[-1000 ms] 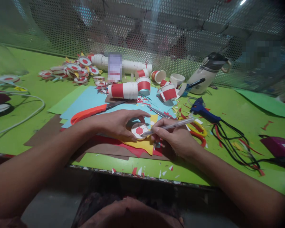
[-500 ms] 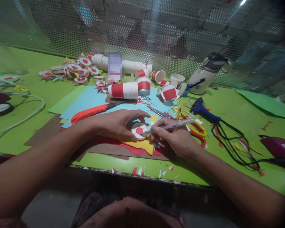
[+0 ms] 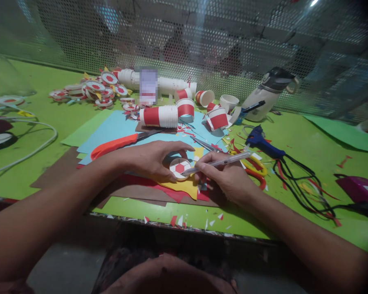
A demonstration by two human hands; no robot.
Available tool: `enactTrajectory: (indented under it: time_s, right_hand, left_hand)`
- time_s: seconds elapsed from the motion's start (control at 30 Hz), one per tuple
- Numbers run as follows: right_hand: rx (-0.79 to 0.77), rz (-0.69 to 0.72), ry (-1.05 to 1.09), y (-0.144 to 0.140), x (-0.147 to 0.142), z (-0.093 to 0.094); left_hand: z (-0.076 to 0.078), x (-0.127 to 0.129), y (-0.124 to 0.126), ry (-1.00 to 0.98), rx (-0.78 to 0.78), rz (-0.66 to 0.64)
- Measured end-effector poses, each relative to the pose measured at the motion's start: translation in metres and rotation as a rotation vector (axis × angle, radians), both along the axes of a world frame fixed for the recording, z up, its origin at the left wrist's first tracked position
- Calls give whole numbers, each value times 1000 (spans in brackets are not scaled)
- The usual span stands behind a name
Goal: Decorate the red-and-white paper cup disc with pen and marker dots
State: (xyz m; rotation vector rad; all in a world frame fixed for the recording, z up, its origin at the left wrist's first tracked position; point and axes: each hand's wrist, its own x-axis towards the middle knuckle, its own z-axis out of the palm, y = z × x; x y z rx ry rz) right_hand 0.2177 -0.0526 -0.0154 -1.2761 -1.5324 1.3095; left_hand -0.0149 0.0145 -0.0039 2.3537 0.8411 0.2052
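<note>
Pretty sure I'm mid-drawing here, going by the head cam. The piece is a small round white disc with a red hexagon and a tan rim (image 3: 179,168), over a torn-edged yellow paper sheet (image 3: 184,191) near the front edge of the bright green table (image 3: 24,151), around the middle of that edge. Can't tell if it's lying flat or held slightly up.

My left hand (image 3: 155,161) has the disc: thumb on the near-left rim, another finger curled at the far side, index arched clear. My right hand (image 3: 230,175) has its fingers pinched on a slim translucent pen (image 3: 233,158), tip down on the white just below the hexagon.

Progress: hexagon's on, and thin dark lines run from some of its corners to the rim, football style. I'd guess a line or two on the pen's side is left, but the fingers and pen hide some of it.

Toward the back edge, left of centre, there's a heap of red-centred white discs with yellow pointy bits (image 3: 95,87). Those look further along to me, since I see no points on mine. The blue glue gun (image 3: 262,145) lies unheld toward the right edge.
</note>
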Motion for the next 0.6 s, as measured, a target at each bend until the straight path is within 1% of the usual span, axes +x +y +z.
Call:
enactTrajectory:
  time_s: [0.3,0.4,0.5,0.6]
  right_hand:
    - [8,22,-27,-2,0,3]
    - [-8,24,6,-2,0,2]
    - [-25,11,34,-1,1,1]
    - [-11,-1,17,-1,0,1]
  left_hand:
    - [-2,-2,1,0,-6,-2]
    - [-3,-2,2,-9,-19,-4]
    - [-2,-2,1,-11,-23,-3]
    - [-1,-1,0,3,-18,8]
